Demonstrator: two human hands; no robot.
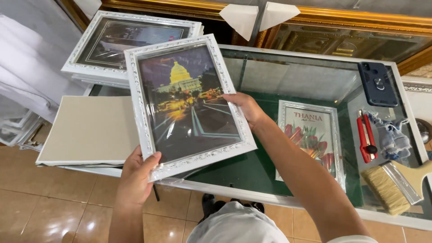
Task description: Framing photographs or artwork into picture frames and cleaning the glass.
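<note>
Frame: white framed night picture of a domed building (189, 101), wrapped in clear film, held in the air over the desk (315, 72) edge, long axis from near-left to far-right, a little tilted.
Left hand (137, 173): closed on the near bottom corner, thumb on top.
Right hand (245, 108): closed on the right long edge, so the frame lies between both hands.
Desk case: under the glass, a framed tulip picture (310, 135).
On glass: phone (377, 83), red cutter (366, 135), brush (396, 182).
Left side: grey backing board (90, 130), second white frame (126, 42).
</note>
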